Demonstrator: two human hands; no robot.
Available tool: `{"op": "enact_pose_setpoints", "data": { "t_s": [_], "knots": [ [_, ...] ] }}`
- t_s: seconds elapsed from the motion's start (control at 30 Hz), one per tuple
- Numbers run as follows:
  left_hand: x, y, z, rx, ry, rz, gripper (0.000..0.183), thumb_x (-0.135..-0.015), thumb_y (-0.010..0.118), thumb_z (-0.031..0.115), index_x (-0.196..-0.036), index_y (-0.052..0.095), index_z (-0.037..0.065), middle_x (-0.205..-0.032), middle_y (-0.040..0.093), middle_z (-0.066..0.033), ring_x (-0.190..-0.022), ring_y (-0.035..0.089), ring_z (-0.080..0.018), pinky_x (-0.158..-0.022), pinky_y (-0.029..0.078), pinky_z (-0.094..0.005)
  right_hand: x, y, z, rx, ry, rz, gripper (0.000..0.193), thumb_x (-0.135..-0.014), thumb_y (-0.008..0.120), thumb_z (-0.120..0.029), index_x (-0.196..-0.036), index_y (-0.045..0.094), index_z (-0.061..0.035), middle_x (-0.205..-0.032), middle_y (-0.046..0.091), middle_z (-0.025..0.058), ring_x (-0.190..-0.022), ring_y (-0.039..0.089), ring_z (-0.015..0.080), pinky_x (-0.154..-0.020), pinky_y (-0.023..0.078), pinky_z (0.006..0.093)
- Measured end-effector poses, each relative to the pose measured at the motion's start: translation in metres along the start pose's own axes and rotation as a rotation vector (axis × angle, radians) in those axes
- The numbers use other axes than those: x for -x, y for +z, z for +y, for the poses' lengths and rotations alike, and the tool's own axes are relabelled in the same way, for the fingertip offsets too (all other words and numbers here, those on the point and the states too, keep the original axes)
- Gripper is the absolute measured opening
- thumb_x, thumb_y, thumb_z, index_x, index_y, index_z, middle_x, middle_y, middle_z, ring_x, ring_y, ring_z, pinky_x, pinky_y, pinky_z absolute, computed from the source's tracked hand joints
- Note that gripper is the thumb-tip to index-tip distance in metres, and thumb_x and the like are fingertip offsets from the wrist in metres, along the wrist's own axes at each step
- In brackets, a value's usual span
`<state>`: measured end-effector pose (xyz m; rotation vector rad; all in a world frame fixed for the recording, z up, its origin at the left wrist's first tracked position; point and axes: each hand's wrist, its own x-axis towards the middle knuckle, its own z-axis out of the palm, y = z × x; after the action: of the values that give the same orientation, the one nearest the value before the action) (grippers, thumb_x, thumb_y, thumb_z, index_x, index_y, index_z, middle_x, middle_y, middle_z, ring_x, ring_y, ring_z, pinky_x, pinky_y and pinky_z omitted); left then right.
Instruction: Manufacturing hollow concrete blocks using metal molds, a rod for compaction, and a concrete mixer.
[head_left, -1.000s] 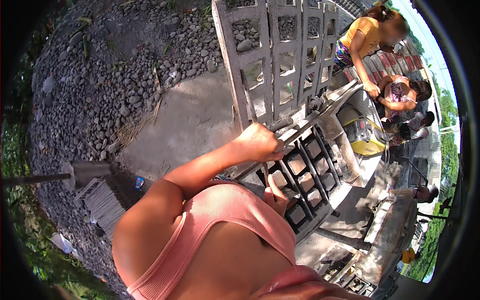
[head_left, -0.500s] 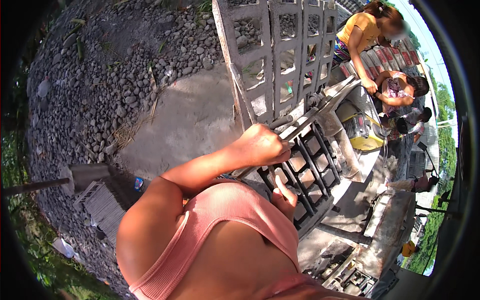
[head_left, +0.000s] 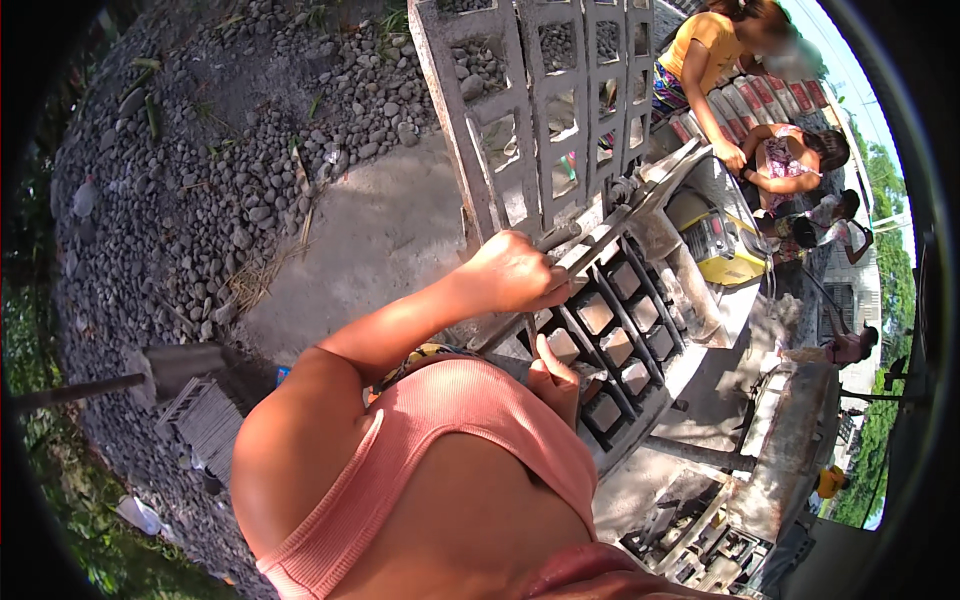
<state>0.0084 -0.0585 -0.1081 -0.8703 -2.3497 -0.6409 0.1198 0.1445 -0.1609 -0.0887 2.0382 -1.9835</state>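
My left hand (head_left: 515,272) is closed in a fist around a long thin metal bar (head_left: 487,175), which seems to pass down through it. Below the fist, the bar's lower part reaches my right hand (head_left: 553,374), which is closed on it with the thumb up along it; its other fingers are mostly hidden. Right beside both hands lies a metal block mould (head_left: 632,352) with dark crossbars and square grey pieces in rows. A short round pipe (head_left: 558,236) sticks out just past my left fist.
A tall grey lattice frame (head_left: 530,110) stands beyond my left hand. A yellow machine (head_left: 728,248) sits past the mould. Two people work at the upper right, one in a yellow shirt (head_left: 705,48), near stacked blocks (head_left: 760,105). A shovel (head_left: 170,367) and stones (head_left: 250,170) are on the left.
The view has shifted slightly. Both my hands have moved a little up and left in the picture, still on the bar. The mould shows a bit more beside my right hand.
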Motion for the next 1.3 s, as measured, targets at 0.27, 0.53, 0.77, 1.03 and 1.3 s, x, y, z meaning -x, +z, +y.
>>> {"op": "enact_pose_setpoints", "data": {
  "t_s": [0.27,0.53,0.77,1.03,1.3],
  "knots": [
    [-0.03,0.016,-0.022,0.036,0.019,-0.024,0.033,-0.078,0.06,0.034,-0.057,0.051,0.01,-0.046,0.049,-0.0072,-0.045,0.053,-0.0292,-0.046,0.043,-0.039,-0.032,-0.006,0.0,-0.198,0.01,0.017,0.036,-0.093,0.053,-0.014,-0.128,0.051,-0.008,-0.057,0.036,-0.0075,-0.048,0.031,0.0024,-0.043,0.025,0.0188],
    [-0.006,0.01,-0.004,0.022,0.025,-0.02,0.027,-0.071,0.063,0.026,-0.054,0.048,0.011,-0.045,0.048,-0.0048,-0.043,0.051,-0.0256,-0.046,0.041,-0.0367,0.0,0.014,0.015,-0.254,0.105,0.066,0.036,-0.089,0.057,-0.009,-0.125,0.055,-0.0078,-0.057,0.039,-0.0082,-0.05,0.031,0.0009,-0.046,0.025,0.0185],
    [0.001,0.009,0.0,-0.009,0.012,0.031,0.03,-0.071,0.064,0.024,-0.051,0.045,0.012,-0.043,0.043,-0.002,-0.04,0.049,-0.0215,-0.044,0.04,-0.033,0.004,0.006,-0.007,-0.1,0.131,0.035,0.037,-0.088,0.058,-0.013,-0.124,0.054,-0.0035,-0.068,0.05,-0.003,-0.06,0.042,0.0043,-0.057,0.037,0.0189],
    [-0.025,0.017,-0.019,0.042,0.039,-0.066,0.031,-0.077,0.061,0.032,-0.056,0.05,0.011,-0.045,0.048,-0.0079,-0.045,0.054,-0.0277,-0.043,0.041,-0.0381,-0.021,0.007,-0.014,0.318,-0.179,0.114,0.035,-0.091,0.054,-0.015,-0.124,0.053,-0.0029,-0.108,0.065,0.0133,-0.073,0.049,0.0055,-0.067,0.042,0.0209],
    [-0.034,0.012,-0.028,-0.004,0.024,-0.127,0.03,-0.077,0.059,0.033,-0.059,0.054,0.01,-0.05,0.052,-0.0093,-0.049,0.055,-0.0292,-0.047,0.042,-0.0389,-0.034,0.025,-0.025,0.131,-0.175,0.083,0.035,-0.092,0.055,-0.013,-0.126,0.053,-0.0069,-0.062,0.04,-0.0062,-0.055,0.032,0.0032,-0.049,0.03,0.0183]
  ]
}}
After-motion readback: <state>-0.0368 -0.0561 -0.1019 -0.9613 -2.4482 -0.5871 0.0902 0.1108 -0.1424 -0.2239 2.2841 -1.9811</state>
